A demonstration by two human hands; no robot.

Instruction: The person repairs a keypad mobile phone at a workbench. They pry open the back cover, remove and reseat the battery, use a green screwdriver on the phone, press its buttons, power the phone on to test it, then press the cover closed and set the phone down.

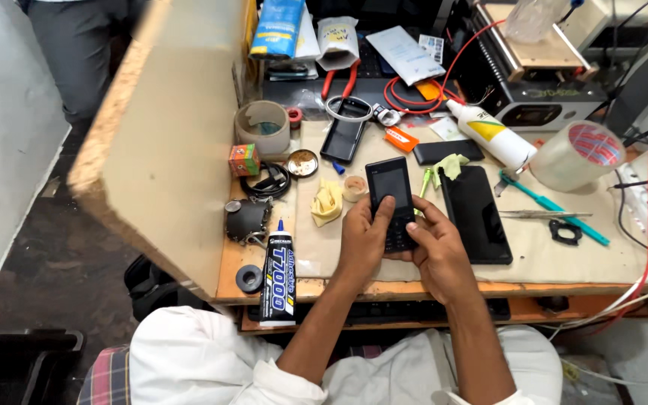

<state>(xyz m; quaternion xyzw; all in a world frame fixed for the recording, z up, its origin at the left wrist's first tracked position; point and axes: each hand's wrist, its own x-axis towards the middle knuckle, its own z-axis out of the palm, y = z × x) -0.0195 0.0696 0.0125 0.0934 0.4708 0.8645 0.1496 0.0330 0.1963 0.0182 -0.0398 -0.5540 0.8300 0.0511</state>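
Head view: both hands, left point(363, 238) and right point(435, 251), closed around black keypad phone point(391, 196) above desk point(564, 255).

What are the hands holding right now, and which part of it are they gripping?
Both hands hold a small black keypad phone by its lower half: the left hand wraps the left edge, the right hand the right edge, thumbs on the keypad.

The keypad phone point(391, 201) sits over the counter point(564, 255) between both hands. A smartphone point(478, 214) lies just right of it, a glue tube point(278, 279) left, a tape roll point(577, 155) far right, tweezers point(541, 214) between.
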